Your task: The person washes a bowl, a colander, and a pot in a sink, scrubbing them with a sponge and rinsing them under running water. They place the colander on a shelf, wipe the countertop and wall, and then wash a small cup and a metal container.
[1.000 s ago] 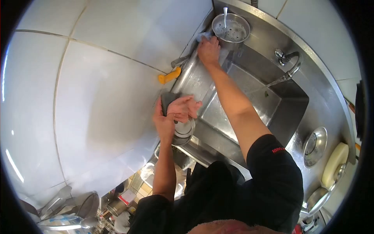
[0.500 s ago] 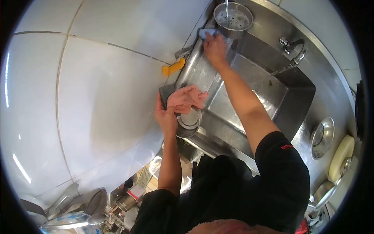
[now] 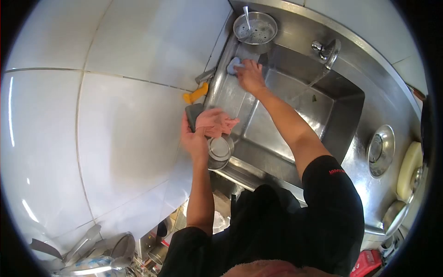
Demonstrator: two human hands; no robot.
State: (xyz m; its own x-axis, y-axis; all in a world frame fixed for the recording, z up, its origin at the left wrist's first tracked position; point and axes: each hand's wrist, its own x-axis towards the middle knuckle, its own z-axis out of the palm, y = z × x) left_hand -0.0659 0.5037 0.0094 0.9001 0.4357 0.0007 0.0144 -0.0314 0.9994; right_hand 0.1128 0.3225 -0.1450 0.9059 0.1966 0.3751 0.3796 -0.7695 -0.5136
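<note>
My left hand [image 3: 194,141] is closed around a dark grey rectangular block [image 3: 193,115] and a pink cloth [image 3: 214,122]. Just under the cloth, at the near left corner of the sink, is a round metal bowl [image 3: 219,151] with a pale disc in it. On the sink's left ledge, my right hand [image 3: 251,76] has its fingers pressed on a pale blue cloth or sponge [image 3: 233,66]. Behind that hand stands a metal pot [image 3: 256,34] of foamy liquid, with a spoon-like handle [image 3: 247,17] sticking up.
The steel sink basin [image 3: 300,97] lies right of my hands, with a green scrap [image 3: 314,98] in it. Water runs from the faucet [image 3: 330,53]. A yellow object [image 3: 196,93] rests against the tiled wall [image 3: 138,134]. A metal dish [image 3: 381,151] sits at right.
My right hand and the blue cloth or sponge have come nearer along the ledge, away from the pot. The left hand keeps its hold. The view has shifted slightly.
</note>
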